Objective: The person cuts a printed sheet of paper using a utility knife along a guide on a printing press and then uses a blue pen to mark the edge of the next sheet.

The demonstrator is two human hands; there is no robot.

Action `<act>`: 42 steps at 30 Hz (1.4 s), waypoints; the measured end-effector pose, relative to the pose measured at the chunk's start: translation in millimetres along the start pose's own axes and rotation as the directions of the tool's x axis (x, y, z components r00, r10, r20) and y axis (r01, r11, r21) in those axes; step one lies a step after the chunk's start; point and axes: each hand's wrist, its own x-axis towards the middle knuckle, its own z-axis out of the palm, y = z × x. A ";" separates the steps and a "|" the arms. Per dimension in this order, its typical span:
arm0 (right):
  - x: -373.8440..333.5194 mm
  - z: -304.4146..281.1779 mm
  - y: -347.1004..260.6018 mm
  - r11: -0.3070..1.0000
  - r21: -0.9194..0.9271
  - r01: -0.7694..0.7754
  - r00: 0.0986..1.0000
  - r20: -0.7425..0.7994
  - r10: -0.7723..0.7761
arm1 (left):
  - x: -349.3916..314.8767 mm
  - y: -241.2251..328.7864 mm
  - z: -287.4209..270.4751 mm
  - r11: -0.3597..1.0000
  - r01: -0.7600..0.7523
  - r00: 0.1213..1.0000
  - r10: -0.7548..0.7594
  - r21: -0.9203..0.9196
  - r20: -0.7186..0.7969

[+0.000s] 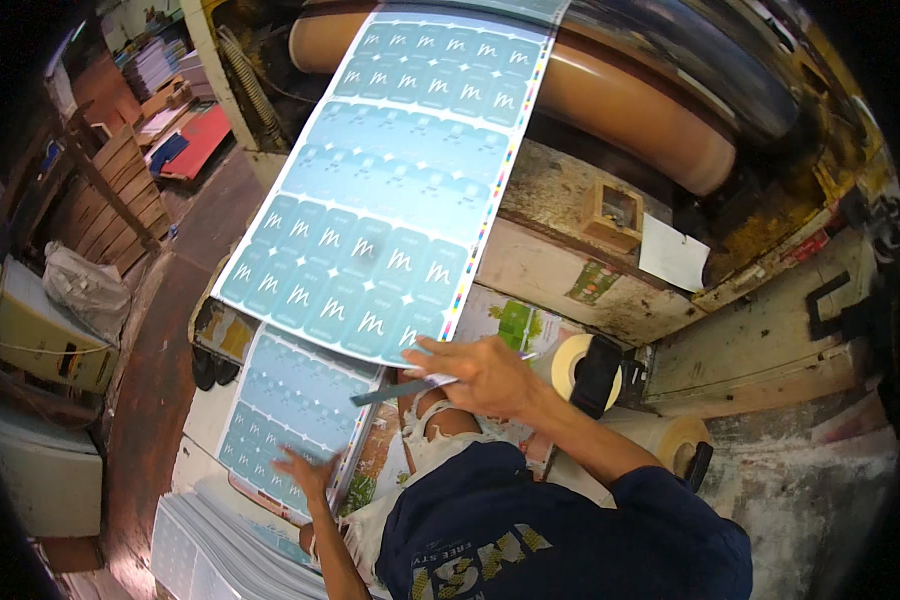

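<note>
The large glossy blue printed sheet (pixel 390 190) hangs half out below the brown roller (pixel 620 95), its lower corner pinched in the right hand (pixel 480 372) grip. Below the roller, the left hand (pixel 305 470) lies flat and open on the pile of finished blue sheets (pixel 270 410), so this sheet is not yet stacked.

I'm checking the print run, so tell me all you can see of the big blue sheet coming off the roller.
The blue printed sheet is long, glossy and pale teal, covered in rows of repeated label panels with white marks, and has a colour-bar strip down its right edge. It slopes down from the brown roller. The right hand touches its lower right corner.
</note>
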 end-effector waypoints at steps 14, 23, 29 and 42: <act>-160.9 -5.8 131.7 0.607 0.304 -0.734 0.437 -0.473 0.765 | -27.2 175.1 -108.7 -0.094 0.180 0.937 0.320 -0.979 0.142; -303.3 -25.0 156.7 0.185 0.442 -0.877 0.166 -0.084 0.983 | -47.1 105.7 -112.2 -0.019 0.160 0.956 0.254 -0.987 0.150; -327.1 -21.8 149.8 0.153 0.472 -0.868 0.129 -0.083 0.988 | -58.1 73.5 -105.8 -0.053 0.168 0.965 0.215 -0.984 0.153; -289.0 -12.6 179.5 0.142 0.531 -0.835 -0.020 -0.288 0.957 | -71.2 33.1 -124.1 0.018 0.041 0.992 0.117 -0.999 0.043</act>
